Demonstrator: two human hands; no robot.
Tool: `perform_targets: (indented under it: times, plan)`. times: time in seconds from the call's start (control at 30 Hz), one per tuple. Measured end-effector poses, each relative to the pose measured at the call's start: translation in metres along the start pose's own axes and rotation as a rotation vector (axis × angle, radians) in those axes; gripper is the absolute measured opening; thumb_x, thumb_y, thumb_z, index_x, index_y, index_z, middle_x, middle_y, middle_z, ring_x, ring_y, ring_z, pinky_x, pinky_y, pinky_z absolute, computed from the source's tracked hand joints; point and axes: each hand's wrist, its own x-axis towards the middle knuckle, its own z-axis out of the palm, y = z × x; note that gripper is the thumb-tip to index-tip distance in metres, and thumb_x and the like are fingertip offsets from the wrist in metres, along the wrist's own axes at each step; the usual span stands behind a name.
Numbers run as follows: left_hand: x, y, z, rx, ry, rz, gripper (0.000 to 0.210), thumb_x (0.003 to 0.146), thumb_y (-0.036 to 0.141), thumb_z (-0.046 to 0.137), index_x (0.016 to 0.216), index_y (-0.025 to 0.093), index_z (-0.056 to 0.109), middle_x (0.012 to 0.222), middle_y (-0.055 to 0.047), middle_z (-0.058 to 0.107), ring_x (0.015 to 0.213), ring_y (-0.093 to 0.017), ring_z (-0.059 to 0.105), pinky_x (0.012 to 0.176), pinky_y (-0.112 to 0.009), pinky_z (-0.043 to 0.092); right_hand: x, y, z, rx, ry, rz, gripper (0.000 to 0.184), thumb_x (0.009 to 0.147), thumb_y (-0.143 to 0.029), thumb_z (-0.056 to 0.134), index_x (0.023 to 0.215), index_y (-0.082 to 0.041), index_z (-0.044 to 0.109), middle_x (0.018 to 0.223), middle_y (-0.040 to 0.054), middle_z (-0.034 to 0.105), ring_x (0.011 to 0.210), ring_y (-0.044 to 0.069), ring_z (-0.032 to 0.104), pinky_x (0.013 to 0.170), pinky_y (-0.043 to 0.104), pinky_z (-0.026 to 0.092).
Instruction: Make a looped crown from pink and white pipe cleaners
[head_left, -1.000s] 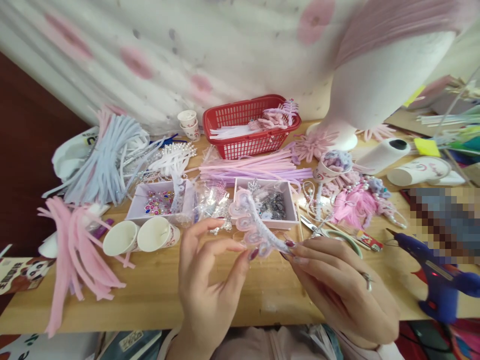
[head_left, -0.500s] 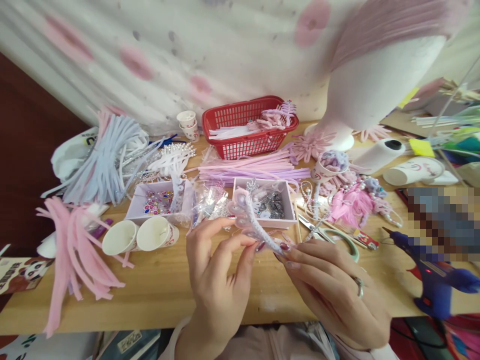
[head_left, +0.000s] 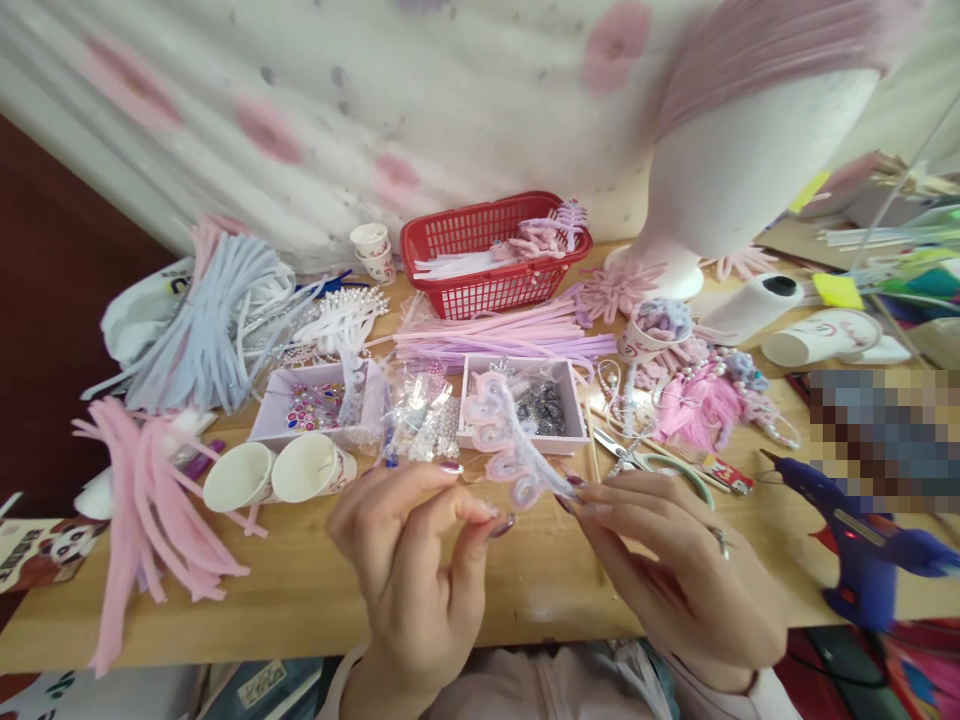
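Note:
My right hand (head_left: pixel 660 560) pinches the lower end of a curled pipe-cleaner piece (head_left: pixel 517 440), pale lilac with a row of pinkish loops along its left side. The piece leans up and left above the table. Just left of it is my left hand (head_left: pixel 427 560), its thumb and forefinger pressed together and apart from the loops. Whatever may be between those fingertips is too small to make out. Behind the piece stands a white box (head_left: pixel 469 440) of dark and silver beads.
Scissors (head_left: pixel 667 465) lie beyond my right hand, with a blue glue gun (head_left: pixel 862 540) farther right. Paper cups (head_left: pixel 240 478), pink pipe cleaners (head_left: pixel 161 510) and a box of gems (head_left: pixel 259 420) are left. A red basket (head_left: pixel 480 300) and white mannequin form (head_left: pixel 750 170) stand behind.
My left hand has come away from the looped piece and moved left and slightly down. The piece has turned, so its loops show more fully. My right hand still grips its lower end.

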Motion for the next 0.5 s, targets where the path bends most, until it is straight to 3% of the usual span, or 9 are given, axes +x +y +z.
perform_targets:
  times: [0.17, 0.5]
  plan:
    - [0.002, -0.001, -0.004, 0.027, -0.029, 0.053, 0.013, 0.083, 0.014, 0.079, 0.089, 0.024, 0.073, 0.107, -0.006, 0.064, 0.105, -0.027, 0.053, 0.093, -0.043, 0.043, -0.001, 0.0, 0.0, 0.009, 0.023, 0.026, 0.025, 0.086, 0.003, 0.061, 0.101, -0.016, 0.065, 0.086, 0.0078, 0.077, 0.085, 0.017, 0.072, 0.08, 0.029, 0.061]
    - [0.005, 0.007, 0.008, 0.001, -0.026, -0.029, 0.012, 0.085, 0.011, 0.076, 0.088, 0.023, 0.073, 0.11, -0.007, 0.063, 0.108, -0.027, 0.053, 0.095, -0.043, 0.043, -0.003, -0.005, -0.004, 0.035, -0.096, -0.07, 0.023, 0.089, 0.003, 0.06, 0.107, -0.01, 0.065, 0.096, 0.0096, 0.078, 0.1, 0.017, 0.068, 0.091, 0.029, 0.057]
